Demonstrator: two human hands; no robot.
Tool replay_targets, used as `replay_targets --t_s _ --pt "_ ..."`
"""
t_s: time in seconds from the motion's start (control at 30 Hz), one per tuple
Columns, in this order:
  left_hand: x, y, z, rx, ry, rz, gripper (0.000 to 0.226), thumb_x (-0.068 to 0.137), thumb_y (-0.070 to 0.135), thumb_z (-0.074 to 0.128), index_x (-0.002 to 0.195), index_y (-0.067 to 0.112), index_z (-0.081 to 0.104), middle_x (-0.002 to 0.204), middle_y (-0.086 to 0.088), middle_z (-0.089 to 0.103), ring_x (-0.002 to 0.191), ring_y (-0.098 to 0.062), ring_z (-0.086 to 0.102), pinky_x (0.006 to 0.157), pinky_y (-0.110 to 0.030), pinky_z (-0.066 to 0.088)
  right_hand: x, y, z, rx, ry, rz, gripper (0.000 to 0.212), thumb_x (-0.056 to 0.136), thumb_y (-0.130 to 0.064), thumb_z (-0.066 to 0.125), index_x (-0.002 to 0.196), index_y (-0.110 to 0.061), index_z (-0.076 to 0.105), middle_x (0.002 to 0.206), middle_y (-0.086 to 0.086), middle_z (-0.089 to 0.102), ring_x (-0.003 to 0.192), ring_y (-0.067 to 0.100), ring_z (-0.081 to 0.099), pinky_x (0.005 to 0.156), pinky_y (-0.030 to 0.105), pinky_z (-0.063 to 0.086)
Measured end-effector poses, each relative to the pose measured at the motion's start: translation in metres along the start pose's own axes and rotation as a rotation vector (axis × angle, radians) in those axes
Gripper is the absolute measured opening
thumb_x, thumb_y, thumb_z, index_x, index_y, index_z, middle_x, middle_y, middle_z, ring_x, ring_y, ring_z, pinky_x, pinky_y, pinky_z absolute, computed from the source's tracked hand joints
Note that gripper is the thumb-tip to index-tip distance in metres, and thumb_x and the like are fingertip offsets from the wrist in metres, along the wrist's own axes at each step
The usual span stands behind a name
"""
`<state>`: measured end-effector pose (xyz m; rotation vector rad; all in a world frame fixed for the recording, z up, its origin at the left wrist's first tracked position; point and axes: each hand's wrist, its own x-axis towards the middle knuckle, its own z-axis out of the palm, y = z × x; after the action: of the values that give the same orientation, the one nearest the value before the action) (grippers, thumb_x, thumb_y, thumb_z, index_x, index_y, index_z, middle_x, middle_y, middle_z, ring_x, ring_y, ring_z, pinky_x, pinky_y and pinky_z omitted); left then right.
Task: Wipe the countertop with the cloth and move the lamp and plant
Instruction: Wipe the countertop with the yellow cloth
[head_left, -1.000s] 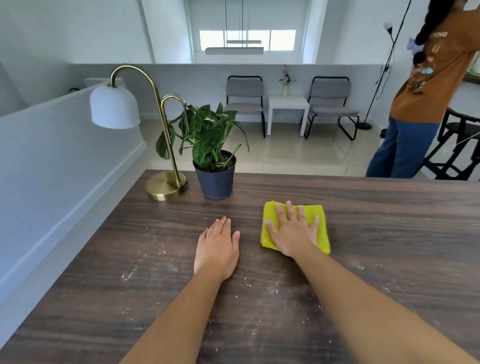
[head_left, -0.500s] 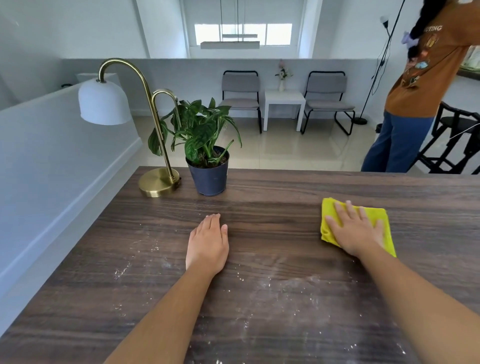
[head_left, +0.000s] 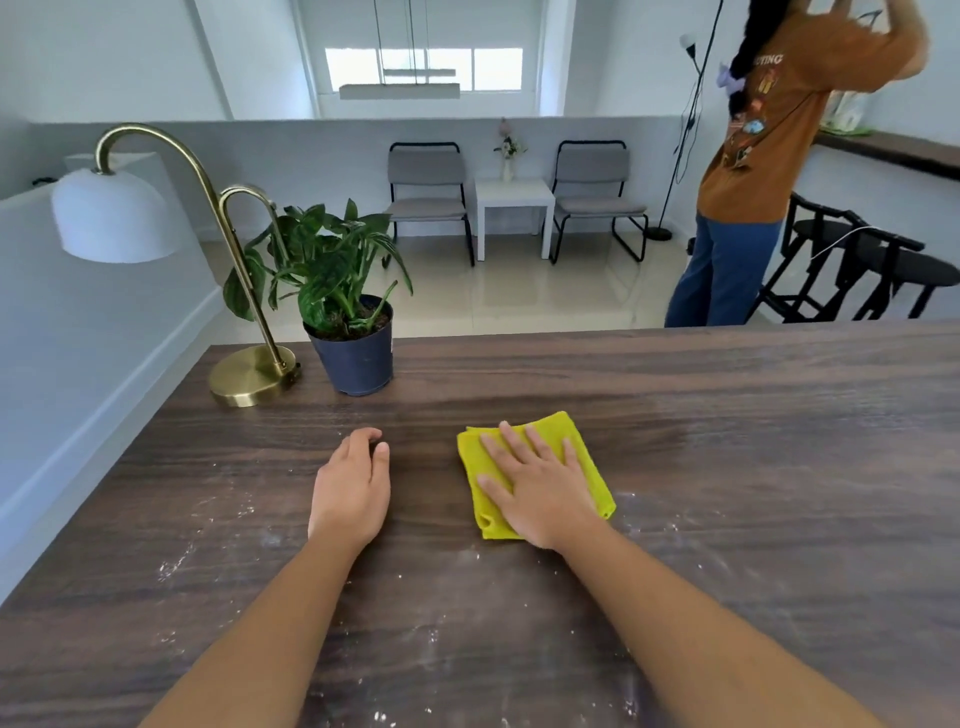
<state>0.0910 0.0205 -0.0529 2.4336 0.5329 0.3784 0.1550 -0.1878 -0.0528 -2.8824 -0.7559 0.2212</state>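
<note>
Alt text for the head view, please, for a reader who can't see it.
The right hand presses flat on a yellow cloth on a dusty wooden countertop, and the left hand rests on the wood beside it. A brass lamp and a potted plant stand at the far left edge.

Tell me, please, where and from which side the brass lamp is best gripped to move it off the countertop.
Probably the lamp's upright brass stem, low down just above the round base, approached from the left or front. The potted plant crowds its right side with leaves against the stem, and the white shade overhangs far left, so a low grip keeps it steadier. The left hand is free and nearest.
</note>
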Motion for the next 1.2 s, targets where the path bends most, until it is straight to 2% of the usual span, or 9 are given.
replay_targets --t_s 0.17,0.27,0.37,0.5,0.6,0.7,0.93,1.1,1.2 --pt "0.000 0.002 0.000 0.053 -0.036 0.028 0.037 0.101 0.028 0.033 0.129 0.010 0.048 0.132 -0.009 0.055 0.122 -0.026 0.051 0.106 -0.043 0.038 -0.046 0.141 -0.022 -0.022 0.001 0.438 0.061 0.094 -0.060 0.016 0.150 -0.042 0.000 0.161 -0.014 -0.008 0.149 0.015 -0.004 0.118 0.054 0.002" --pt "-0.001 0.003 0.000 0.075 -0.052 0.042 0.038 0.101 0.029 0.033 0.131 0.011 0.047 0.134 -0.009 0.054 0.124 -0.026 0.050 0.106 -0.042 0.037 -0.056 0.154 -0.025 -0.028 0.002 0.547 0.062 0.094 -0.059 0.015 0.151 -0.039 -0.001 0.161 -0.010 -0.009 0.149 0.018 -0.005 0.117 0.056 0.003" --pt "-0.001 0.003 0.000 0.097 -0.068 0.057 0.039 0.101 0.030 0.033 0.132 0.012 0.046 0.135 -0.008 0.053 0.125 -0.026 0.049 0.107 -0.042 0.036 -0.040 0.092 -0.017 -0.025 0.005 0.454 0.064 0.095 -0.059 0.016 0.152 -0.035 0.000 0.161 -0.006 -0.010 0.149 0.020 -0.004 0.117 0.057 0.001" --pt "-0.002 0.000 0.001 0.060 -0.062 0.054 0.036 0.100 0.028 0.034 0.130 0.011 0.048 0.134 -0.010 0.054 0.124 -0.028 0.050 0.105 -0.045 0.037 -0.035 -0.035 0.007 -0.022 -0.019 0.026 0.065 0.095 -0.059 0.017 0.152 -0.034 0.000 0.161 -0.006 -0.010 0.149 0.022 -0.010 0.115 0.057 -0.009" --pt "-0.001 -0.001 0.000 0.048 -0.054 0.059 0.036 0.100 0.027 0.035 0.128 0.010 0.049 0.133 -0.011 0.055 0.123 -0.030 0.050 0.104 -0.045 0.037 -0.043 -0.049 0.011 -0.015 -0.048 -0.081 0.062 0.094 -0.059 0.018 0.151 -0.038 0.002 0.161 -0.011 -0.008 0.149 0.018 -0.011 0.116 0.054 -0.011" --pt "-0.002 0.003 0.001 0.090 -0.070 0.069 0.038 0.100 0.028 0.034 0.130 0.010 0.048 0.135 -0.011 0.054 0.123 -0.029 0.050 0.104 -0.044 0.038 -0.051 0.007 0.004 -0.005 -0.024 0.018 0.062 0.094 -0.061 0.020 0.150 -0.043 0.002 0.160 -0.015 -0.008 0.149 0.014 -0.009 0.117 0.052 -0.007" --pt "-0.004 0.007 0.000 0.161 -0.113 0.102 0.040 0.100 0.031 0.035 0.133 0.011 0.045 0.138 -0.011 0.050 0.127 -0.028 0.047 0.107 -0.045 0.037 -0.119 0.181 -0.021 -0.022 0.009 0.553 0.063 0.093 -0.061 0.020 0.150 -0.042 0.000 0.161 -0.013 -0.008 0.149 0.015 -0.004 0.118 0.053 0.004" --pt "-0.011 0.032 0.009 0.129 -0.134 0.256 0.038 0.099 0.031 0.038 0.132 0.014 0.048 0.144 -0.006 0.044 0.135 -0.022 0.038 0.111 -0.043 0.030 -0.119 0.154 -0.021 -0.028 0.002 0.582 0.065 0.094 -0.061 0.018 0.151 -0.037 -0.001 0.161 -0.008 -0.010 0.149 0.019 -0.005 0.116 0.056 0.004" --pt "-0.016 0.064 0.022 0.115 -0.166 0.361 0.040 0.099 0.032 0.037 0.135 0.015 0.045 0.148 -0.003 0.040 0.137 -0.020 0.036 0.113 -0.043 0.029 -0.106 0.077 -0.008 -0.067 -0.022 0.362 0.066 0.094 -0.061 0.015 0.151 -0.035 -0.004 0.161 -0.007 -0.013 0.149 0.019 -0.009 0.115 0.056 -0.001"
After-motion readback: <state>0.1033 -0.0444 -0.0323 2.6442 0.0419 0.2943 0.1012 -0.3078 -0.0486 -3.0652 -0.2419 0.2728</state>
